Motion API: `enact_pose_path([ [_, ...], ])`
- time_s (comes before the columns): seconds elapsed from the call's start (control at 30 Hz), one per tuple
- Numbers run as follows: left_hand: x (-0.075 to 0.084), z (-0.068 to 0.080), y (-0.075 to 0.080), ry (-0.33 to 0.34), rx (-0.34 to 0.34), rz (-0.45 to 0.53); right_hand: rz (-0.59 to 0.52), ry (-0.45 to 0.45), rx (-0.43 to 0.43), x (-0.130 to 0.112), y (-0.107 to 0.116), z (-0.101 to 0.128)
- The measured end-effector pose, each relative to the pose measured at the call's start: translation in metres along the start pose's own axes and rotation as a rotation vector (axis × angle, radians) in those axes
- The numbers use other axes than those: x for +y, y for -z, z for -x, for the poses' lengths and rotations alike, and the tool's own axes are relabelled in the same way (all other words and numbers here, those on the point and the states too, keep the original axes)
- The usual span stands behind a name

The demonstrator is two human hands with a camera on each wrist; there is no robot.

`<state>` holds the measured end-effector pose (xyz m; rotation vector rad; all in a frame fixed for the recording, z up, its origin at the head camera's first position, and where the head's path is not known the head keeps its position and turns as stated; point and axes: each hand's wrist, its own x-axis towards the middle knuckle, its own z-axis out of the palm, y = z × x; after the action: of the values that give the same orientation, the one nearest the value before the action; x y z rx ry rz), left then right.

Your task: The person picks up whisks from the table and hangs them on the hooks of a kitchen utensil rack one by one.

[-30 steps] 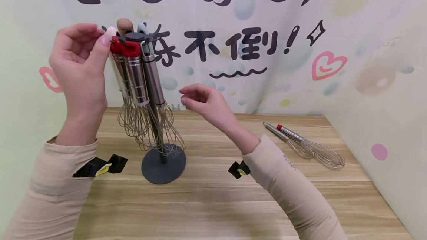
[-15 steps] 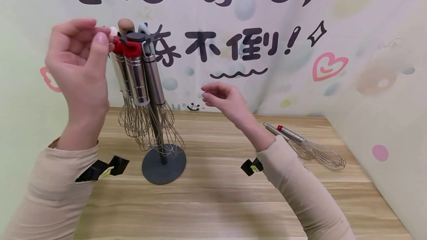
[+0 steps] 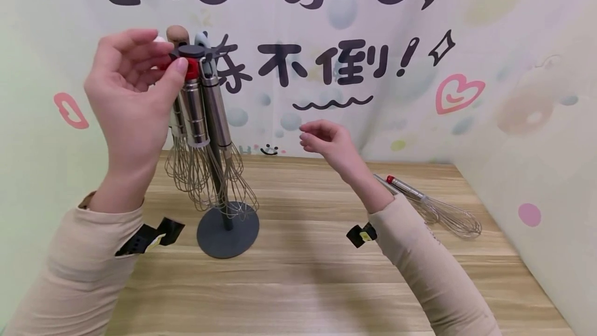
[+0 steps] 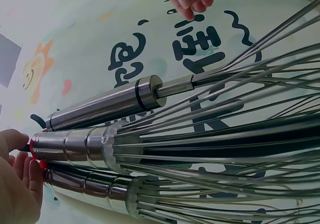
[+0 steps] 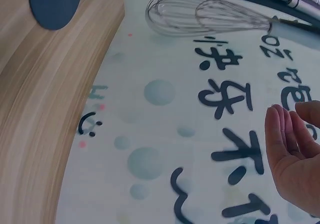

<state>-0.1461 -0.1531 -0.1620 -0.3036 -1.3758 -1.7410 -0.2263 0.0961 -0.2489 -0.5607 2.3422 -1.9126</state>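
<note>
Your left hand (image 3: 132, 84): fingertips pinching the red-capped whisk (image 3: 192, 102), which hangs at the top of the grey rack (image 3: 227, 229), far left on the table (image 3: 303, 274). Your right hand (image 3: 328, 144): loosely curled, holding nothing, right of the rack. 2 loose whisks (image 3: 438, 209) lie far right.

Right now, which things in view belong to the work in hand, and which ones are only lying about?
In the work:
left hand, pinching the red-capped whisk at its top
grey stand with hanging whisks

Lying about:
two whisks on the table
right hand, held in the air, holding nothing
wooden table
</note>
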Motion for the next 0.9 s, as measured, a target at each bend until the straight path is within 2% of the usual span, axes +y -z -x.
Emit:
enact_pose_path([
  [0.37,-0.001,0.001,-0.006,-0.005,0.053,-0.007,0.099,-0.122,0.112,0.047,0.044,-0.003],
  [0.63,-0.002,0.001,-0.004,-0.004,0.092,0.021,0.277,-0.183,0.231,0.099,0.095,0.002],
  [0.9,-0.002,0.0,-0.004,0.012,0.121,0.054,0.425,-0.329,0.338,0.147,0.138,0.022],
])
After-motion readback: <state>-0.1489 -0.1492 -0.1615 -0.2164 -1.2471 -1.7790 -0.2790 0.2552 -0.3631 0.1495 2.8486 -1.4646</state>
